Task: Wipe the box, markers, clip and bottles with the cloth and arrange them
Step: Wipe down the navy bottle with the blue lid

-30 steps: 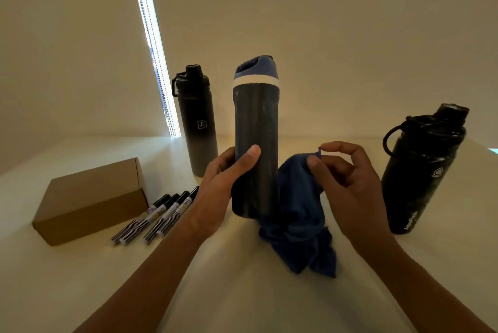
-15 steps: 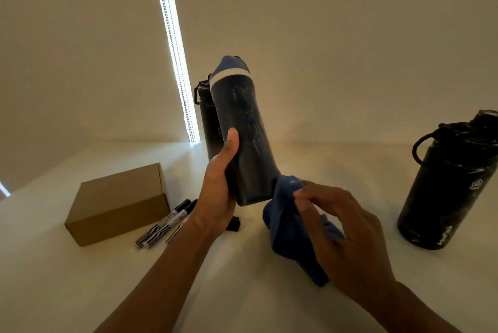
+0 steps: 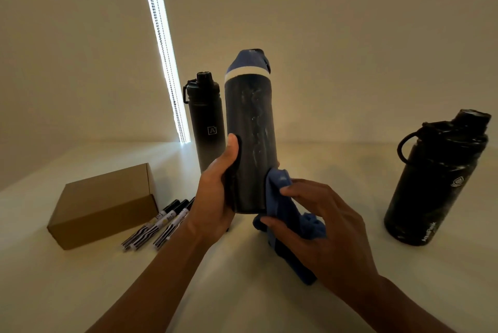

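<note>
My left hand [image 3: 215, 195] grips the lower part of a tall dark bottle with a blue lid [image 3: 250, 133] and holds it nearly upright above the table. My right hand [image 3: 315, 227] holds a blue cloth [image 3: 285, 214] bunched against the bottle's lower right side. A slim black bottle [image 3: 206, 120] stands behind on the left. A wide black bottle with a loop handle [image 3: 436, 182] stands at the right. A brown cardboard box [image 3: 105, 203] lies at the left, with several black-and-white markers [image 3: 159, 225] beside it. The clip is hidden behind my left hand.
The things stand on a pale table [image 3: 80, 292] that meets a plain wall at the back. A bright vertical strip of light [image 3: 161, 44] runs down the wall behind the slim bottle.
My left hand lifted the blue-lidded bottle off the table, tilted it, then brought it back nearly upright. My right hand moved the cloth up against its lower side.
</note>
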A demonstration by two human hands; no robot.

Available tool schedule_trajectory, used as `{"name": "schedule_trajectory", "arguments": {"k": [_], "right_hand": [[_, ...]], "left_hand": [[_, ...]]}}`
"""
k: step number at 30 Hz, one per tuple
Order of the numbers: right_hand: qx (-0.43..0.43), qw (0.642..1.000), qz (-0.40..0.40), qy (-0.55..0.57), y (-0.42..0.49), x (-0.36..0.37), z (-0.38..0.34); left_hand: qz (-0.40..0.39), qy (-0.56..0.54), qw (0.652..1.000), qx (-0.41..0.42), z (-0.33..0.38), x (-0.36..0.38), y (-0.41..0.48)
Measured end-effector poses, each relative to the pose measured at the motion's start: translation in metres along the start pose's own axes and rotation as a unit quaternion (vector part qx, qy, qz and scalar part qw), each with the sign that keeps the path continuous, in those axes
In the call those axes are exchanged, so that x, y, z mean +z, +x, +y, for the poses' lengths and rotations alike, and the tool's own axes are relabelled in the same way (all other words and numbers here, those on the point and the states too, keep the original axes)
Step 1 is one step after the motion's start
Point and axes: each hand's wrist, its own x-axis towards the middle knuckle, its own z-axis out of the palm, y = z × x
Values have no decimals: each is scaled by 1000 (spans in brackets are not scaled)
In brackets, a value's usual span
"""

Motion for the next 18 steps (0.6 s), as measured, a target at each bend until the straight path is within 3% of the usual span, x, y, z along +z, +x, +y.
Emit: {"name": "schedule_trajectory", "arguments": {"k": [2, 9, 18], "right_hand": [[-12, 1000, -4, 8, 1, 1, -3], [-62, 990, -58, -116, 1, 1, 0], [-124, 986, -89, -60, -9, -4, 0]], "left_hand": [[-3, -30, 1000, 2, -1, -1, 1], [-29, -46, 999, -3, -2, 4, -2], [17, 13, 1000, 20, 5, 17, -6]]}}
